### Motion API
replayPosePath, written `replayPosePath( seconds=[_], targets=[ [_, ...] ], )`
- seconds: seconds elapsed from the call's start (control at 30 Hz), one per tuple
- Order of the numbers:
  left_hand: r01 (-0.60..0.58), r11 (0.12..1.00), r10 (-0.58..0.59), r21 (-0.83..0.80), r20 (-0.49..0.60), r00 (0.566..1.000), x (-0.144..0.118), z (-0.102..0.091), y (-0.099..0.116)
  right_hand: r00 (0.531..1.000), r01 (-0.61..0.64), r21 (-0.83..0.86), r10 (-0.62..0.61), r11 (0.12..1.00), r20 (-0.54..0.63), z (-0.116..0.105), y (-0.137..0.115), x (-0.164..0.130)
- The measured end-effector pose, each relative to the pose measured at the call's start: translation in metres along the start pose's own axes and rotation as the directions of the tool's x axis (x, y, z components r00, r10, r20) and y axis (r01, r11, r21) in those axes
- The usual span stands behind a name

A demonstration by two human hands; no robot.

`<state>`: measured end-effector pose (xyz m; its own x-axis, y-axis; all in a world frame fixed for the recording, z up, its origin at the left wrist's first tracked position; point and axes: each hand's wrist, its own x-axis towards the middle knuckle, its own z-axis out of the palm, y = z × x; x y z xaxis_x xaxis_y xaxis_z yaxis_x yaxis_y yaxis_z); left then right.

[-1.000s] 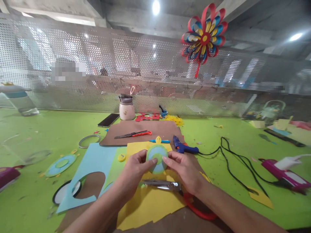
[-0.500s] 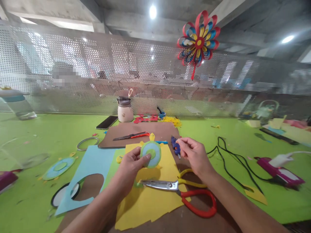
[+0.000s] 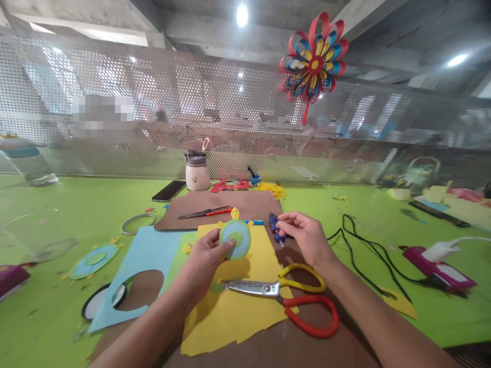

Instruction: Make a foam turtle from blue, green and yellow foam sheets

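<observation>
My left hand (image 3: 209, 255) grips a paper turtle (image 3: 242, 243), thumb on its front. The turtle has a green and blue round shell and a yellow head pointing away from me. My right hand (image 3: 303, 232) is closed in a pinch, its fingertips beside a dark blue glue gun (image 3: 273, 223) lying on the brown board. Whether anything small is between those fingertips I cannot make out. Below both hands, large scissors (image 3: 264, 289) with one yellow and one red handle lie on a yellow sheet (image 3: 226, 327).
A second paper turtle (image 3: 95, 261) lies at the left, near a cut blue sheet (image 3: 148, 253) and a tape roll (image 3: 92, 304). Red-handled scissors (image 3: 207, 212), a phone (image 3: 169, 191) and a bottle (image 3: 197, 174) are farther back. A black cord (image 3: 368, 250) and a power strip (image 3: 437, 268) lie right.
The turtle in my left hand has shifted slightly left and up. My right hand stays by the glue gun, its fingers slightly more extended.
</observation>
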<state>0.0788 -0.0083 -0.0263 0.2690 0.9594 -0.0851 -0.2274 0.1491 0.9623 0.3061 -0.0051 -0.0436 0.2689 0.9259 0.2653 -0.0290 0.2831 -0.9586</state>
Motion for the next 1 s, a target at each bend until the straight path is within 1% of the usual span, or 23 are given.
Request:
replayPosePath(
  seconds=[0.1,0.2,0.43,0.6,0.7,0.77,0.9,1.0],
  targets=[
    [-0.004,1.000,0.004,-0.001,-0.004,1.000,0.000,0.001,0.001,1.000,0.012,0.029,-0.013,0.999,0.026,0.002,-0.004,-0.003],
    [-0.010,1.000,0.010,-0.010,-0.003,1.000,0.001,0.000,0.001,0.999,0.000,0.097,-0.004,0.995,0.040,0.004,-0.007,-0.006],
    [0.014,1.000,-0.013,-0.027,0.036,0.999,0.003,-0.002,0.000,0.990,-0.143,0.262,0.138,0.954,0.039,0.008,-0.011,-0.008],
    [0.022,1.000,-0.021,-0.020,0.067,0.998,0.003,-0.002,0.000,0.983,-0.178,0.299,0.159,0.938,0.087,0.007,-0.011,-0.010],
    [0.030,0.999,-0.029,-0.016,0.052,0.998,0.002,-0.002,0.001,0.983,-0.180,0.285,0.161,0.941,0.090,0.007,-0.010,-0.010],
    [0.022,1.000,-0.022,-0.010,0.033,0.999,0.002,-0.001,0.001,0.986,-0.163,0.241,0.150,0.957,0.072,0.006,-0.009,-0.010],
    [0.000,1.000,-0.001,-0.021,-0.018,1.000,0.004,-0.003,0.002,0.999,-0.042,0.050,0.043,0.998,-0.030,0.003,-0.011,-0.009],
    [-0.044,0.998,0.039,-0.044,-0.110,0.993,0.010,-0.009,0.003,0.998,0.026,-0.002,-0.027,1.000,-0.065,-0.002,-0.016,-0.007]
  ],
)
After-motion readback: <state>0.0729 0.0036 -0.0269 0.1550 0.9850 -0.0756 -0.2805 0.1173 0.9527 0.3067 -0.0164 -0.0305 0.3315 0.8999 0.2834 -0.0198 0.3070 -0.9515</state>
